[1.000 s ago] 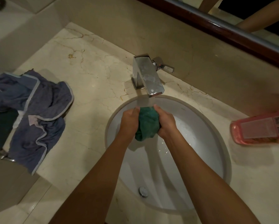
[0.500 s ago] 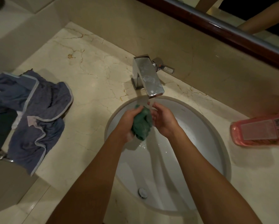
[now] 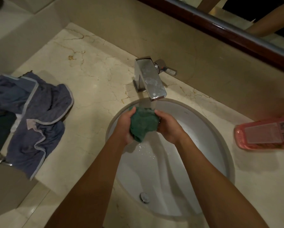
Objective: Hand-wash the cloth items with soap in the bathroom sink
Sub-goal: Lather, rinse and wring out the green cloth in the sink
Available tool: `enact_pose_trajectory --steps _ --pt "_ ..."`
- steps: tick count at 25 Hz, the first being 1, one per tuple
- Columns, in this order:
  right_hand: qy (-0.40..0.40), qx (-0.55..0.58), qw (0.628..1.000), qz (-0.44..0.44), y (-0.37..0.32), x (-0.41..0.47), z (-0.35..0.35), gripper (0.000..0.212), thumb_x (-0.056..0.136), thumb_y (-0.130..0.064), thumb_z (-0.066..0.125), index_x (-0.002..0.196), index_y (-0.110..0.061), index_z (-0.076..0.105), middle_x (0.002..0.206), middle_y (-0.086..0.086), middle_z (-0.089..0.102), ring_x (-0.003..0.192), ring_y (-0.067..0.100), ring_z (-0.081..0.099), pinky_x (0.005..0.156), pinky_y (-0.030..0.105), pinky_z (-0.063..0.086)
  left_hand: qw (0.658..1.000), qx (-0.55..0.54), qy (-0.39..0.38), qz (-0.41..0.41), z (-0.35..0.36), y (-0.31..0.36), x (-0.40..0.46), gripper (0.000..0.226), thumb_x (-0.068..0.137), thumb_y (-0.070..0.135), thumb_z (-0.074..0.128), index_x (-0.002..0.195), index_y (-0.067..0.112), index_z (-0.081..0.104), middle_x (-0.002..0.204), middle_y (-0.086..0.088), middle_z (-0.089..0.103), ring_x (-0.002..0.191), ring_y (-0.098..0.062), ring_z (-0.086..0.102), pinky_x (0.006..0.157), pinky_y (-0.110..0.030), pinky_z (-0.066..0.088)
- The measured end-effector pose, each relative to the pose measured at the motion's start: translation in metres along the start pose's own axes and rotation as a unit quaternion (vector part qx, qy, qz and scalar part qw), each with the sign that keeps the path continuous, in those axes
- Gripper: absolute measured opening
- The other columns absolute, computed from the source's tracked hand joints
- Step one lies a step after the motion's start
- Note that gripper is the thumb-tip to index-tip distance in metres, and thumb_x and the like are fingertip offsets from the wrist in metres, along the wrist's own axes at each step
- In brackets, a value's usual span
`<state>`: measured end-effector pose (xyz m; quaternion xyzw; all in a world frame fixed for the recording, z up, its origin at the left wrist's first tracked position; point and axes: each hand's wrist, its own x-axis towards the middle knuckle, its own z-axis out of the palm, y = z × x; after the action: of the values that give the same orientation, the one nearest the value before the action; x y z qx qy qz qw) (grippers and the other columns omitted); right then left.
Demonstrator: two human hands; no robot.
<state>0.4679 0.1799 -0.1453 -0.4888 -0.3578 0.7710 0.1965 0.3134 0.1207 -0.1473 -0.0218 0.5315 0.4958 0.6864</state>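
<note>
Green cloth [image 3: 142, 124], bunched into a wet wad, sits between my two hands above the back part of the white sink [image 3: 203, 129], right under the spout of the chrome faucet [image 3: 149, 83]. Water [image 3: 152, 105] runs from the spout onto the top of the wad. My left hand [image 3: 124, 125] wraps the cloth from its left side, thumb over the upper edge and fingers curled beneath it. My right hand [image 3: 168, 125] grips the cloth from the right, thumb on top and fingers folded around the far side, so both hands squeeze the same bundle from opposite sides. A loose tail of cloth hangs down between my wrists toward the basin. Droplets glisten on the bowl just below the hands, and the round metal drain [image 3: 144, 197] lies near the front edge of the sink, well apart from the cloth.

On the marble counter [image 3: 95, 89], a heap of blue-grey garments [image 3: 39, 119] with pale trim lies at the left edge, partly draped over it. A pink bottle [image 3: 264, 134] lies on its side at the right edge of the counter, label up, well apart from the sink rim. The faucet lever [image 3: 166, 69] points right, toward the back wall.
</note>
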Motion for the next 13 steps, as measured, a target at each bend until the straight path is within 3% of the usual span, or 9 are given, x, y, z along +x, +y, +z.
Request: enact_pose_trajectory --steps 4,7,10,13 --pt "-0.014 0.112 0.993 0.039 -0.006 -0.006 -0.003 0.039 0.092 -0.027 0.057 0.122 -0.005 0.066 0.112 0.015 0.072 0.100 0.029 0.069 0.087 0.040 0.056 0.994 0.052 0.049 0.078 0.001 -0.008 0.008 0.041 0.106 0.039 0.046 0.127 0.009 0.065 0.116 -0.015 0.074 0.109 -0.034 0.070 0.094 -0.049 0.057" --pt "0.001 0.150 0.987 0.067 -0.005 -0.010 -0.003 0.029 0.097 -0.025 0.054 0.117 -0.008 0.066 0.108 0.016 0.073 0.093 0.030 0.071 0.086 0.045 0.057 0.989 0.077 0.058 0.113 0.008 -0.009 0.007 0.037 0.107 0.037 0.045 0.122 0.012 0.067 0.112 -0.011 0.075 0.103 -0.029 0.072 0.090 -0.045 0.059" --pt "0.072 0.127 0.987 0.064 -0.002 -0.005 0.003 0.033 0.102 -0.031 0.054 0.121 -0.006 0.065 0.114 0.019 0.073 0.100 0.034 0.072 0.081 0.046 0.060 0.979 0.123 0.072 0.143 0.013 -0.009 0.010 0.033 0.107 0.034 0.048 0.117 0.012 0.070 0.107 -0.010 0.076 0.101 -0.028 0.073 0.087 -0.042 0.060" --pt "0.147 0.123 0.981 0.040 -0.004 0.003 0.011 0.034 0.102 -0.033 0.056 0.115 -0.004 0.069 0.104 0.016 0.076 0.098 0.032 0.074 0.085 0.044 0.060 0.983 0.116 0.056 0.132 0.017 -0.012 0.007 0.031 0.105 0.033 0.052 0.116 0.012 0.071 0.107 -0.010 0.077 0.101 -0.028 0.074 0.088 -0.043 0.060"
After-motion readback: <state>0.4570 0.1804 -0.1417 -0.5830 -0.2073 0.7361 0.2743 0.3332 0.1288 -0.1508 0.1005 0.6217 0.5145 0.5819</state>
